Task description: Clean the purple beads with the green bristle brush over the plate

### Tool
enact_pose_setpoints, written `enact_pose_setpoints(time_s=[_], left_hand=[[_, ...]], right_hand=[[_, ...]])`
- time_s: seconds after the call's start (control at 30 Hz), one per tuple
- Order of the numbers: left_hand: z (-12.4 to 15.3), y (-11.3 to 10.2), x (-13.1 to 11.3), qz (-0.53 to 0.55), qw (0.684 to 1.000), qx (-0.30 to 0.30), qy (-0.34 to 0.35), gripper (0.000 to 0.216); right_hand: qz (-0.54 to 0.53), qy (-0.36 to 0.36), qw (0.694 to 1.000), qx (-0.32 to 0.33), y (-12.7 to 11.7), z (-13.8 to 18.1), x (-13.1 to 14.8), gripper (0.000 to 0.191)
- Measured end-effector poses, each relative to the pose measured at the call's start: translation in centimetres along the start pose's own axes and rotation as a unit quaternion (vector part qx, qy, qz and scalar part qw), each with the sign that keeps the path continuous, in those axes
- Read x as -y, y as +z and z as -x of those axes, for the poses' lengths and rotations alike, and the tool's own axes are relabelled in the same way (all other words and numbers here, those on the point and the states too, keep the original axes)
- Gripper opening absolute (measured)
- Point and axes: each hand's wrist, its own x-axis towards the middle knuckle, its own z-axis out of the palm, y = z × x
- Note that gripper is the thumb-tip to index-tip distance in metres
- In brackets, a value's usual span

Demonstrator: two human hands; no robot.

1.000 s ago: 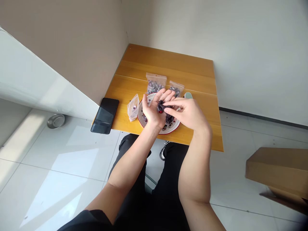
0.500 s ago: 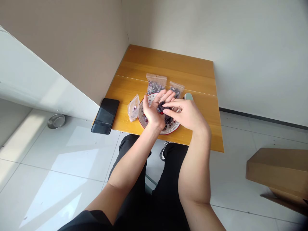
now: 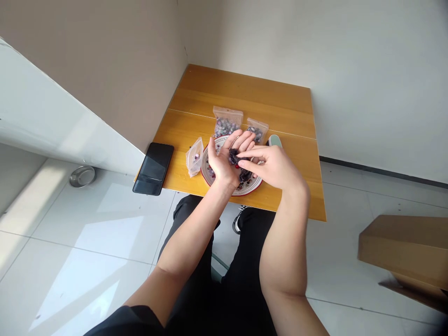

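Note:
My left hand [image 3: 224, 161] is palm up over the plate, its thumb and fingers stretched out. A dark purple ruffled bundle [image 3: 233, 157], perhaps fabric, lies on its palm. A thin loop [image 3: 235, 142] shows near the fingers. My right hand [image 3: 271, 163] reaches in from the right, its thumb and index fingertips touching the bundle's edge. Just below those fingertips is a small red bead [image 3: 237, 166]. Under both hands stands a white plate with a red rim [image 3: 252, 191], holding loose beads and more dark purple ruffled material [image 3: 245, 175], partly hidden.
Behind the plate are two clear zip bags of beads, a larger bag [image 3: 227, 122] and a smaller bag [image 3: 258, 129]. Another clear bag [image 3: 194, 158] lies left. A pale green object [image 3: 275, 141] is partly hidden. A black phone [image 3: 153, 169] overhangs the wooden table's [image 3: 297, 114] left edge.
My right hand has shifted very slightly right, and its thumb and index fingertips have moved a little. My left hand stays in place with the bundle on its palm.

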Motion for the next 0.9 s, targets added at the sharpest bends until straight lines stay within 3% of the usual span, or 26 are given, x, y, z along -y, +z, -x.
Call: enact_pose_setpoints(time_s=[0.1, 0.23, 0.33, 0.53, 0.73, 0.9], left_hand=[[0.01, -0.14, 0.08, -0.001, 1.000, 0.009, -0.003, 0.063], [0.08, -0.16, 0.32, 0.004, 1.000, 0.013, -0.021, 0.062], [-0.03, -0.12, 0.24, 0.003, 1.000, 0.018, -0.013, 0.063], [-0.05, -0.08, 0.15, -0.002, 1.000, -0.002, -0.016, 0.066], [0.12, -0.15, 0.54, -0.013, 0.999, 0.016, -0.025, 0.067], [-0.22, -0.10, 0.35, -0.004, 1.000, -0.004, -0.008, 0.055]], right_hand=[[-0.024, 0.006, 0.999, 0.022, -0.02, 0.00, -0.18, 0.026], [-0.028, -0.024, 0.999, 0.001, 0.26, -0.29, 0.30, 0.025], [-0.005, -0.001, 1.000, -0.017, 0.14, -0.16, 0.51, 0.024], [-0.025, 0.026, 0.999, 0.039, -0.03, 0.22, 0.19, 0.028], [-0.018, 0.004, 1.000, -0.005, 0.13, -0.12, 0.53, 0.024], [-0.018, 0.026, 0.999, 0.033, -0.32, 0.26, 0.27, 0.022]])
